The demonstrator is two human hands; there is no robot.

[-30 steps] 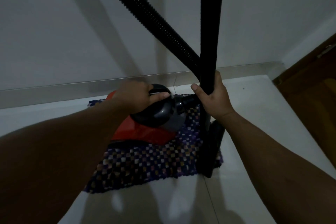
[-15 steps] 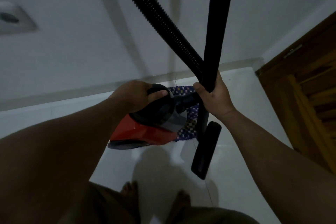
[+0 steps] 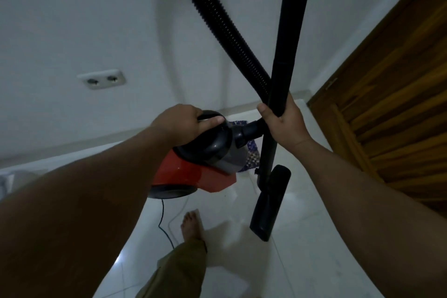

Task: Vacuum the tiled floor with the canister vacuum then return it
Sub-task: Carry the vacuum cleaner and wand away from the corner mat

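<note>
This is a room in a home. Glossy white floor tiles [image 3: 302, 261] meet plain white walls [image 3: 72, 19] along a pale skirting. A double wall socket [image 3: 102, 79] sits low on the wall at ten o'clock, and a slatted wooden door [image 3: 399, 116] with a hinge fills the three o'clock side. A patterned woven mat [image 3: 251, 155] lies at twelve o'clock, and a bare foot [image 3: 191, 225] stands on the tiles at six o'clock.

Red-and-black canister vacuum [image 3: 193, 172] lifted above white tiled floor [image 3: 302, 261].
</note>
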